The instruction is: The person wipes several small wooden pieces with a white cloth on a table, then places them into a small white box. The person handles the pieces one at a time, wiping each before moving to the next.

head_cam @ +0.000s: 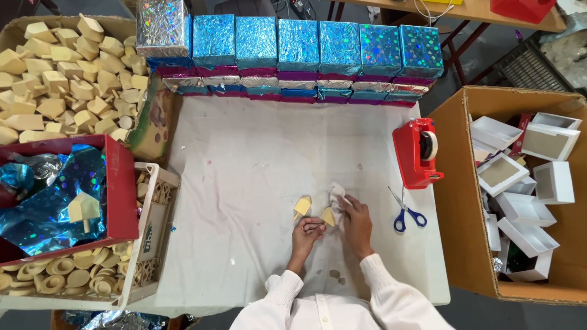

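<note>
At the far left a cardboard box brims with pale wooden blocks. Nearer, a red tray holds crumpled blue holographic foil with one wooden piece on it, and under it a white crate carries wooden rings. Along the far edge of the white cloth-covered table runs a stacked row of foil-wrapped boxes.

Near the middle, the left hand pinches a small wooden house-shaped piece by its stem, fingers closed on it. Just beside it, the right hand grips a white cloth and presses it on a second small wooden piece.

Judging from this, the wiping goes best with short strokes while the piece is braced between the fingertips, turning it so every face meets the cloth.

Further right lie blue-handled scissors and a red tape dispenser; at the far right a large carton holds white open boxes.
</note>
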